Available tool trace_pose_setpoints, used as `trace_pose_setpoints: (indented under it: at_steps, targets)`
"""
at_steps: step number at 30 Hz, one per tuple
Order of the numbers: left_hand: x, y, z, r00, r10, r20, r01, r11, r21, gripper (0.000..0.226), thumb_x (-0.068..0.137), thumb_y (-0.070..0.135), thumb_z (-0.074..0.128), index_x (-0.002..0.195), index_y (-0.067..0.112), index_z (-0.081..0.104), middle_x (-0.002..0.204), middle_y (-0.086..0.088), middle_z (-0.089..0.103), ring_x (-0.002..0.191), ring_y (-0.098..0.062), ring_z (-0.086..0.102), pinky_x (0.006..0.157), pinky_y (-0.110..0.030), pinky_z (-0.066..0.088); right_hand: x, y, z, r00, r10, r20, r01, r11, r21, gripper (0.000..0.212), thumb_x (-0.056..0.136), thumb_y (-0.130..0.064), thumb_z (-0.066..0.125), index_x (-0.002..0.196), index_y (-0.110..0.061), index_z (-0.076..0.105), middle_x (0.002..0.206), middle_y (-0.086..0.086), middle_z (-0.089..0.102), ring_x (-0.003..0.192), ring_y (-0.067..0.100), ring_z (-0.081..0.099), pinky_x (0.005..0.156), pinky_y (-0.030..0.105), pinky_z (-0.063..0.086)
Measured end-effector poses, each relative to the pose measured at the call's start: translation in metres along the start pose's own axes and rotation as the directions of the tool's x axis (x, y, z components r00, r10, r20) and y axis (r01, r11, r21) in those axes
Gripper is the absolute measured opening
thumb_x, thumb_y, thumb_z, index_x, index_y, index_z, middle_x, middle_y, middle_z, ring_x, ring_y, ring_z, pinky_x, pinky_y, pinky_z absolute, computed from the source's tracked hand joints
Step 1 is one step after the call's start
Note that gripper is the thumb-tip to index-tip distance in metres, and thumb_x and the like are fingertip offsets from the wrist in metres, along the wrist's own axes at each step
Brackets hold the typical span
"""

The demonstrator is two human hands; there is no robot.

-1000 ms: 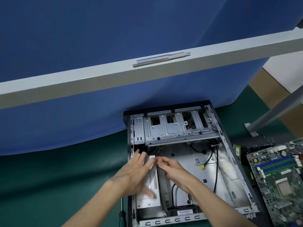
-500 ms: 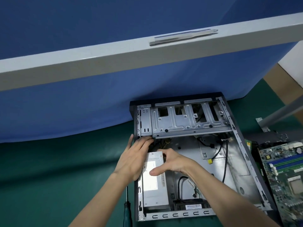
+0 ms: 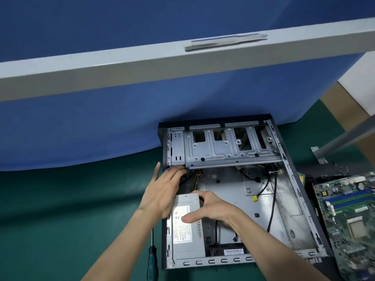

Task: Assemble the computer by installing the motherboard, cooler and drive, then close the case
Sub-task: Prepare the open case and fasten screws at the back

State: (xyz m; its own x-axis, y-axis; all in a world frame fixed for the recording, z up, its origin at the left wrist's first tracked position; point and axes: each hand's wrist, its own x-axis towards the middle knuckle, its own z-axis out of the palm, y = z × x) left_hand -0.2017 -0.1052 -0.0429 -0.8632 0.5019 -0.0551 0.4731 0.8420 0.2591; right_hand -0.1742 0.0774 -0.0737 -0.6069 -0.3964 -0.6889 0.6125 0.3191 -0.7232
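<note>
PC case point(image 3: 213, 261) lies open on green mat point(image 3: 60, 220), far edge tight against blue cloth point(image 3: 101, 128). Mobo point(image 3: 349, 216) sits just beside its R wall, screwdriver point(image 3: 152, 258) just beside L wall; open mat further L. PSU point(image 3: 186, 240) sits in case's near-L corner. R hand point(image 3: 215, 207) grips PSU's far end, thumb on label. L hand point(image 3: 162, 191) reaches under drive cage point(image 3: 223, 151); fingertips hidden, can't tell its grip. Vs 1 s ago: L hand gone from PSU's far end into far-L corner.

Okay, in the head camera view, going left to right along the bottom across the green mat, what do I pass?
First the screwdriver → open computer case, with the power supply along its left side → motherboard.
</note>
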Motion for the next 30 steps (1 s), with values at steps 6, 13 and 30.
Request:
trace_pose_setpoints:
  at_steps: [6,13,30]
  targets:
    - [-0.001,0.002,-0.003,0.999,-0.008,0.039,0.006,0.999,0.047,0.064,0.081,0.003,0.042,0.140,0.025,0.030,0.145,0.013,0.030,0.136,-0.006,0.027,0.117,-0.043,-0.008,-0.001,0.009,0.003,1.000,0.004,-0.031,-0.003,0.999,0.036,0.075,0.049,-0.029,0.094,0.116,-0.017,0.062,0.101,-0.007,0.074,0.105,0.009,0.065,0.102,0.029,0.043]
    - [0.001,0.004,-0.007,0.998,-0.018,0.055,0.013,0.996,0.093,0.069,0.075,0.002,0.044,0.140,0.023,0.031,0.145,0.011,0.030,0.136,-0.008,0.027,0.117,-0.044,-0.011,-0.002,0.008,0.004,0.999,0.011,-0.037,-0.010,1.000,0.030,0.076,0.049,-0.037,0.093,0.116,-0.019,0.062,0.101,-0.008,0.074,0.105,0.007,0.064,0.107,0.033,0.041]
    - [-0.001,0.006,-0.003,1.000,0.006,-0.008,-0.004,0.983,0.186,0.060,0.070,0.003,0.056,0.126,0.022,0.050,0.134,0.008,0.047,0.128,-0.011,0.043,0.116,-0.038,0.006,-0.011,0.003,0.012,0.995,-0.018,-0.095,0.014,0.999,-0.045,0.106,0.051,-0.059,0.086,0.141,-0.028,0.039,0.121,-0.020,0.057,0.110,-0.004,0.053,0.092,0.016,0.042]
